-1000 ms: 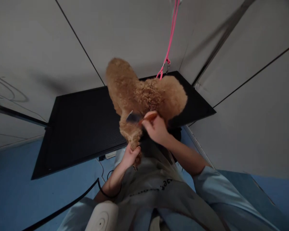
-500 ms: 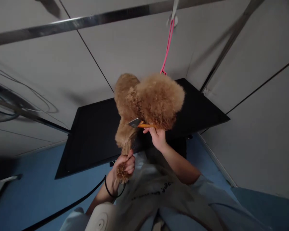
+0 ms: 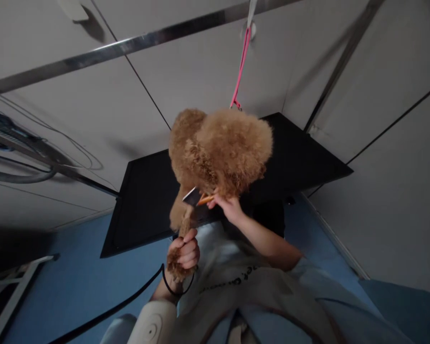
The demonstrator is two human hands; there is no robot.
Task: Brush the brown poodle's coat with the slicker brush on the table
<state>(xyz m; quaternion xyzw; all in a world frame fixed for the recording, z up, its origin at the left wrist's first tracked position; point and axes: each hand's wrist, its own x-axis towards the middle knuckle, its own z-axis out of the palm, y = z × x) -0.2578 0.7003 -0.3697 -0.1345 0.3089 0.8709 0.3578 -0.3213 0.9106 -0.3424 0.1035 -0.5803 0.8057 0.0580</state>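
Note:
A curly brown dog [image 3: 232, 148] stands on the black grooming table [image 3: 139, 205], its head nearer the right. My left hand [image 3: 189, 251] is closed around the dog's lower leg [image 3: 185, 224], and the fluffy paw end sticks out below my fingers. In my right hand [image 3: 230, 208] is the orange handle of a slicker brush [image 3: 192, 197], just under the dog's head. The flat dark brush head is at the upper part of the held leg; whether its pins touch the hair I cannot tell.
A pink grooming loop [image 3: 241, 69] hangs from a metal bar [image 3: 146, 43] down to the dog's neck. Cables and a hose [image 3: 21, 177] run along the left wall. A black cord [image 3: 111, 308] loops near my left wrist, beside a white device [image 3: 152, 325].
The brush has moved down and a little left, from beside the dog's head to the held leg, and its head has tilted. My left hand still grips the leg.

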